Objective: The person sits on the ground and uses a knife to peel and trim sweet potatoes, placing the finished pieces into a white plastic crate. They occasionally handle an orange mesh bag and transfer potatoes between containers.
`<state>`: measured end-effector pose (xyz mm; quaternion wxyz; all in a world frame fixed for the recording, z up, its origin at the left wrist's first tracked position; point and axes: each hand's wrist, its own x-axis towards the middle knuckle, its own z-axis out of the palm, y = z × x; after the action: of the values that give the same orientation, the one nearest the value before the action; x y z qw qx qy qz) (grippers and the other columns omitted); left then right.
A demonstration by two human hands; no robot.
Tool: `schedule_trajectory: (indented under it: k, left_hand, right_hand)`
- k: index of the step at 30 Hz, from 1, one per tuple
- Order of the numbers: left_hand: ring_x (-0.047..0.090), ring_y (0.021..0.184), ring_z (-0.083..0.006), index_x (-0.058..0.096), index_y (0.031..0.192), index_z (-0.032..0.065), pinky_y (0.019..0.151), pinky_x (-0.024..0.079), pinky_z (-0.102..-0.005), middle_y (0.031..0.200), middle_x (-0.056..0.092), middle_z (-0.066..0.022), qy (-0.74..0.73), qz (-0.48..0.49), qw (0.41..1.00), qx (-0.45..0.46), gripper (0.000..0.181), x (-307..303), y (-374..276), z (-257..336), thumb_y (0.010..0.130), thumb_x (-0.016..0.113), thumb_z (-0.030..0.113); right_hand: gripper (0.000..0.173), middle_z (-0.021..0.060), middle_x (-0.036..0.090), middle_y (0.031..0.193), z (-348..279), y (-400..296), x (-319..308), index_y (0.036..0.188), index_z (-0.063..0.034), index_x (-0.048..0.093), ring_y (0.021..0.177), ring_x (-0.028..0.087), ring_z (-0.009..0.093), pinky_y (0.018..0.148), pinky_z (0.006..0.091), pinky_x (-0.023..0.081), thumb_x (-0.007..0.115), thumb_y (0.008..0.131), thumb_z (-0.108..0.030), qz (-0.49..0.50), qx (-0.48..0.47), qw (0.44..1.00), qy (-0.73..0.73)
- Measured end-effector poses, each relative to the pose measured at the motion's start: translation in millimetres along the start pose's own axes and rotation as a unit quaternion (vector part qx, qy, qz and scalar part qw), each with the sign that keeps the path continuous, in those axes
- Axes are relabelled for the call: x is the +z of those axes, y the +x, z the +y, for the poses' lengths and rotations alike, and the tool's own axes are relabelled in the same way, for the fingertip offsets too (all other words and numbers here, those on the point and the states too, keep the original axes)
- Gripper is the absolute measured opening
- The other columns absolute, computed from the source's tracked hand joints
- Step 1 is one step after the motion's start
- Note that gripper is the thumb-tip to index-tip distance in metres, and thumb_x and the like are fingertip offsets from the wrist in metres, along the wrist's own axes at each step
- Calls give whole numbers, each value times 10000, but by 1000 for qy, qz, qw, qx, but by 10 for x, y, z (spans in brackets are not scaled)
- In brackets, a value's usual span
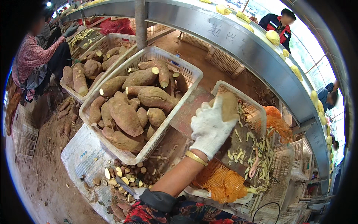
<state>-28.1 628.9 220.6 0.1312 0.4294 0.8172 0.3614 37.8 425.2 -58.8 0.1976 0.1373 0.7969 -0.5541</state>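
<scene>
My left hand, in a white knit glove, grips a brown sweet potato, slightly blurred, above the near end of a pale plastic crate. Low in the view, my right hand shows only a bit of white glove beside my left sleeve, which hides the rest. From it a knife points up and left over cut yellow-fleshed ends. In front of me a white crate is heaped with unpeeled sweet potatoes, several with cut tips. Peel strips are scattered on the dark board.
Orange mesh lies close to my lap, with more mesh on the right. A curved metal conveyor bearing writing carries peeled tubers. Seated at left is a co-worker near another filled crate. Another person stands beyond the conveyor.
</scene>
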Motion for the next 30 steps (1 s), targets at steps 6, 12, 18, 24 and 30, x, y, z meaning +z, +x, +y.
schedule_trajectory:
  k: [6, 12, 18, 24, 30]
  left_hand:
    - [487, 1229, -398, 478, 1462, 139, 926, 509, -500, 1320, 472, -202, 45, -21, 979, 198, 792, 155, -227, -80, 781, 821, 352]
    - [481, 1252, -412, 529, 1399, 124, 932, 483, -493, 1340, 490, -220, -9, -2, 954, 298, 678, 141, -382, -276, 791, 779, 291]
    - [428, 1389, -425, 548, 1437, 51, 1135, 345, -593, 1494, 491, -185, 36, 46, 888, 456, 554, 784, -708, -163, 926, 513, 263]
    - [437, 1408, -320, 657, 1299, 49, 1186, 329, -544, 1475, 519, -139, 97, 76, 853, 508, 472, 970, -931, -8, 882, 541, 238]
    - [514, 1309, -341, 636, 1222, 26, 1073, 431, -516, 1326, 580, -136, -111, 68, 884, 449, 425, 235, -1085, -359, 864, 554, 241]
  right_hand:
    - [406, 286, 691, 996, 30, 8, -79, 1185, 43, 590, 877, 668, 469, 796, 527, 529, 541, 937, -276, -2, 3, 1000, 5]
    - [394, 285, 693, 1007, -7, 90, 29, 1162, 33, 609, 878, 669, 468, 803, 529, 529, 537, 935, -281, -15, -1, 1000, 0]
    - [383, 285, 696, 1018, -14, 79, 75, 1140, 22, 627, 880, 670, 467, 811, 530, 530, 533, 933, -286, -16, 4, 1000, -12]
    - [374, 284, 698, 1029, -135, 121, 154, 1117, 12, 646, 881, 671, 466, 818, 532, 530, 529, 931, -291, -20, -6, 999, -38]
    - [368, 283, 701, 1040, -287, 467, 523, 1094, 2, 665, 883, 672, 465, 825, 534, 530, 526, 929, -296, -48, -25, 994, -91]
